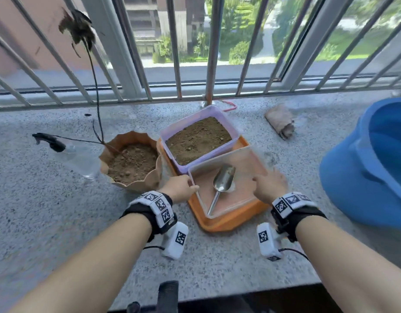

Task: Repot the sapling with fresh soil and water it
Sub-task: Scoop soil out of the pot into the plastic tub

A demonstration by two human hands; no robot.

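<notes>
- The left hand [181, 190] pinches the near-left corner of a clear plastic box [246, 159], fingers curled over its thin rim.
- The right hand [270, 185] is at the box's right wall; motion blur smears its fingers, so I cannot tell whether they grip the rim or only lie against it.
- Between the two hands, inside the clear box, lies a shiny metal scoop [222, 180], its rounded bowl pointing away and its slim handle running back toward the near-left edge.
- The box sits on a smooth orange tray [231, 220] with rounded corners.
- Just beyond the hands, on the same tray and touching the clear box, stands a pale lilac tub [172, 129], squarish, filled with fine brown soil.
- Left of the left hand, just beside the tray, is a tan pot [136, 137] with a scalloped, ribbed rim, holding coarser, lumpy soil.
- The sapling [96, 86] stands at the pot's far-left edge: a thin dark stem, topped with withered brown leaves.
- Further left lies a clear spray bottle [82, 158] with a black trigger head, on its side.
- Well right of the right hand stands a big blue plastic bucket [352, 177].
- Everything rests on a speckled grey stone ledge [59, 211] before metal window bars.
</notes>
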